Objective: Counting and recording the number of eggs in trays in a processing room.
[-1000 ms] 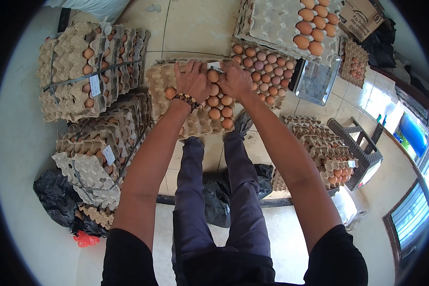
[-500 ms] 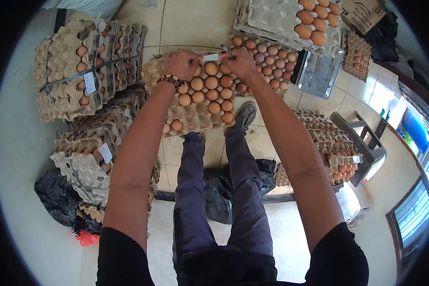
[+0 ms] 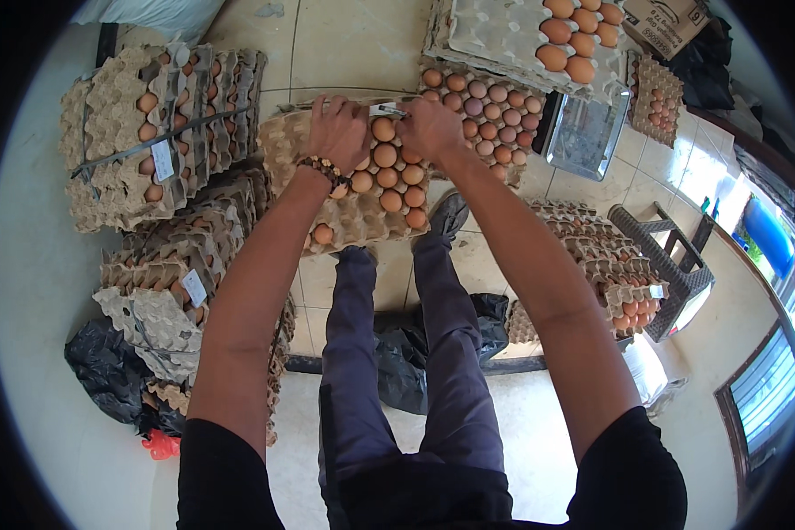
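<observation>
A grey-brown cardboard egg tray (image 3: 362,231), partly filled with brown eggs (image 3: 385,155), lies in front of me with several empty cups at its near and left parts. On its far edge is a small white paper label (image 3: 382,109). My left hand (image 3: 337,134) rests on the tray just left of the label, fingers stretched out and spread, wearing a beaded bracelet (image 3: 325,168). At the label's right end, my right hand (image 3: 431,131) is closed around a pen (image 3: 396,111), its tip lying over the paper.
Strapped stacks of egg trays (image 3: 132,132) stand at the left, with more trays (image 3: 172,283) below them. A tall stack of trays (image 3: 503,40) and a metal-topped scale (image 3: 585,132) are at the far right. Nearer right are another tray stack (image 3: 583,256) and a woven dark stool (image 3: 676,283).
My right hand has shifted left, bringing the pen from upright down over the label. My left hand has gone from pinching near the label to lying with its fingers spread.
</observation>
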The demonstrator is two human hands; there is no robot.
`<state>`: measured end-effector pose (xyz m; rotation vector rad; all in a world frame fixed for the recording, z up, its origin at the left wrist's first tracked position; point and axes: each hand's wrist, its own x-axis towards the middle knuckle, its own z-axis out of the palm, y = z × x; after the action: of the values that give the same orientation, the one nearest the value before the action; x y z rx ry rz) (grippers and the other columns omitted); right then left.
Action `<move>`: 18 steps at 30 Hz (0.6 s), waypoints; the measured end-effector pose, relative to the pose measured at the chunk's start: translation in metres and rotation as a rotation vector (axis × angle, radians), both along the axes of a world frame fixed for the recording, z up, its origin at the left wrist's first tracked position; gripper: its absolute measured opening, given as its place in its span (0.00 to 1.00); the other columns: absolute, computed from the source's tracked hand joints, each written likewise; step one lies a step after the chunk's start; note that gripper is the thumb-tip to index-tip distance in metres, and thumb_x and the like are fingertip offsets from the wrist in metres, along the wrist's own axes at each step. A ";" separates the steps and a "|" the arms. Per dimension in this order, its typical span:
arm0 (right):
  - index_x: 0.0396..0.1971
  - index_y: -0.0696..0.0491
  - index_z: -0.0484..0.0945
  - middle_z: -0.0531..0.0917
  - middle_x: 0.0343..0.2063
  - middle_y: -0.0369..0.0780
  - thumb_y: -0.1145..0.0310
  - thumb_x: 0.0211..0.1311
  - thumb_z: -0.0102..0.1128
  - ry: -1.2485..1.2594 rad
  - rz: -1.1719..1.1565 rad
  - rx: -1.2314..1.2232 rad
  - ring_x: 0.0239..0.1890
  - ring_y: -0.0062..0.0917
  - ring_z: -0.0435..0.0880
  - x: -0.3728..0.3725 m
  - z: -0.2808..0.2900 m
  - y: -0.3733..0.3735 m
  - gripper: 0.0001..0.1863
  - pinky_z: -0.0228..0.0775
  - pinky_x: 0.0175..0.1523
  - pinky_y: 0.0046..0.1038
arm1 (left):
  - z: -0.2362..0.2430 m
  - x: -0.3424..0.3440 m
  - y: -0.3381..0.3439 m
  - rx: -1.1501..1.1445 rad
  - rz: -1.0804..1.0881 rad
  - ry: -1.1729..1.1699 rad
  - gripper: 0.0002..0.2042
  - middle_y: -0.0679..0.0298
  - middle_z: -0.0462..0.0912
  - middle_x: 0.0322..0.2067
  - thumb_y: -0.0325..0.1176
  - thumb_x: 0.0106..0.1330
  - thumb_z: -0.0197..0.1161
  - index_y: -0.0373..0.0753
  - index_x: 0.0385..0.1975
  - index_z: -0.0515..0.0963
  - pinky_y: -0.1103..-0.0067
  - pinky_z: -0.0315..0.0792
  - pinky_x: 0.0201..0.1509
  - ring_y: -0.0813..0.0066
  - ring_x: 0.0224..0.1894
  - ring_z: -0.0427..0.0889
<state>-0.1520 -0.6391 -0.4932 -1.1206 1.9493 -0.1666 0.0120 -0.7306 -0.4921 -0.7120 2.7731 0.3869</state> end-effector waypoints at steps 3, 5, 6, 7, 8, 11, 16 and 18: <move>0.39 0.51 0.83 0.84 0.36 0.46 0.64 0.59 0.57 0.110 -0.034 -0.161 0.42 0.42 0.84 0.012 -0.002 0.010 0.11 0.77 0.46 0.42 | -0.001 -0.002 0.012 -0.062 0.018 -0.045 0.19 0.60 0.80 0.48 0.35 0.61 0.57 0.37 0.53 0.76 0.54 0.54 0.69 0.64 0.60 0.70; 0.43 0.48 0.82 0.84 0.38 0.45 0.63 0.60 0.57 0.170 -0.049 -0.183 0.42 0.43 0.84 0.014 -0.007 0.016 0.13 0.77 0.46 0.43 | 0.000 -0.009 0.019 -0.055 0.098 -0.037 0.21 0.59 0.78 0.49 0.37 0.62 0.57 0.37 0.54 0.75 0.54 0.53 0.70 0.63 0.61 0.68; 0.48 0.44 0.82 0.85 0.39 0.44 0.62 0.61 0.56 0.224 -0.062 -0.216 0.42 0.43 0.84 0.016 -0.008 0.014 0.16 0.76 0.47 0.43 | -0.002 -0.010 0.019 -0.059 0.097 -0.038 0.21 0.59 0.78 0.49 0.37 0.62 0.57 0.37 0.54 0.75 0.54 0.53 0.70 0.63 0.61 0.68; 0.48 0.44 0.82 0.85 0.39 0.44 0.62 0.61 0.56 0.224 -0.063 -0.221 0.42 0.43 0.84 0.016 -0.008 0.011 0.16 0.76 0.47 0.43 | -0.003 -0.011 0.019 -0.033 0.110 -0.022 0.21 0.58 0.78 0.49 0.37 0.61 0.57 0.35 0.53 0.75 0.52 0.50 0.70 0.63 0.62 0.67; 0.48 0.44 0.82 0.84 0.40 0.44 0.61 0.62 0.56 0.210 -0.056 -0.140 0.43 0.43 0.83 0.015 -0.007 0.008 0.16 0.75 0.47 0.43 | -0.004 -0.012 0.018 -0.007 0.124 -0.005 0.21 0.57 0.78 0.49 0.38 0.61 0.56 0.34 0.52 0.75 0.51 0.48 0.71 0.62 0.63 0.65; 0.45 0.46 0.83 0.84 0.41 0.44 0.59 0.61 0.56 0.180 -0.019 0.030 0.44 0.42 0.83 0.007 0.000 -0.007 0.15 0.75 0.48 0.43 | -0.004 -0.014 0.017 0.021 0.130 -0.077 0.23 0.56 0.74 0.54 0.38 0.63 0.55 0.37 0.58 0.73 0.51 0.48 0.72 0.60 0.66 0.62; 0.32 0.55 0.83 0.85 0.34 0.47 0.60 0.59 0.57 0.184 -0.005 -0.193 0.39 0.44 0.85 0.008 0.011 -0.001 0.14 0.77 0.45 0.41 | -0.010 0.021 0.018 -0.027 0.190 0.092 0.25 0.52 0.71 0.57 0.38 0.63 0.54 0.35 0.60 0.70 0.52 0.48 0.72 0.53 0.67 0.59; 0.32 0.57 0.83 0.84 0.35 0.52 0.56 0.60 0.56 -0.014 -0.484 -0.169 0.41 0.46 0.84 0.007 0.025 0.012 0.18 0.76 0.46 0.43 | 0.000 0.043 0.018 -0.104 0.225 0.175 0.26 0.51 0.70 0.57 0.37 0.63 0.54 0.35 0.61 0.68 0.54 0.50 0.71 0.50 0.66 0.60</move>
<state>-0.1445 -0.6275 -0.4682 -0.7263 2.1947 -0.6056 0.0553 -0.7125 -0.4920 -1.0689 2.9012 0.3656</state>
